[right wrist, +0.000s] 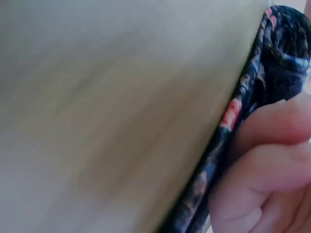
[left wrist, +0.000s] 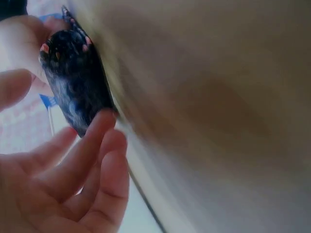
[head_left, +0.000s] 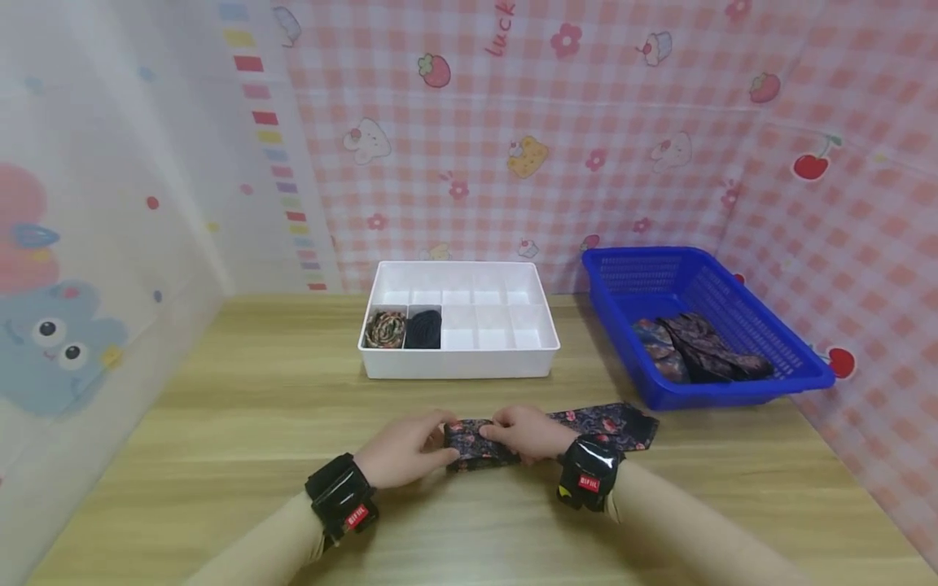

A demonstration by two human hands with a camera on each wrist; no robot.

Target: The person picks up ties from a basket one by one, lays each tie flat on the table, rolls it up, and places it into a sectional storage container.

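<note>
A dark necktie with pink flowers (head_left: 602,422) lies across the front of the wooden table, its left part folded over into a flat roll and its pointed end toward the right. My left hand (head_left: 405,449) holds the left end of the roll, thumb at the near side and fingers at the far side. In the left wrist view, fingertips meet the edge of the rolled tie (left wrist: 77,87). My right hand (head_left: 533,433) grips the tie at the roll's right side. In the right wrist view, curled fingers (right wrist: 272,126) lie against the fabric, with the coiled layers (right wrist: 289,41) beyond.
Behind the hands stands a white divided box (head_left: 458,364); two front-left compartments hold a patterned roll (head_left: 386,330) and a black roll (head_left: 423,330). At right, a blue basket (head_left: 733,395) contains several dark patterned ties (head_left: 703,342). Printed cloth walls (head_left: 454,122) enclose the table.
</note>
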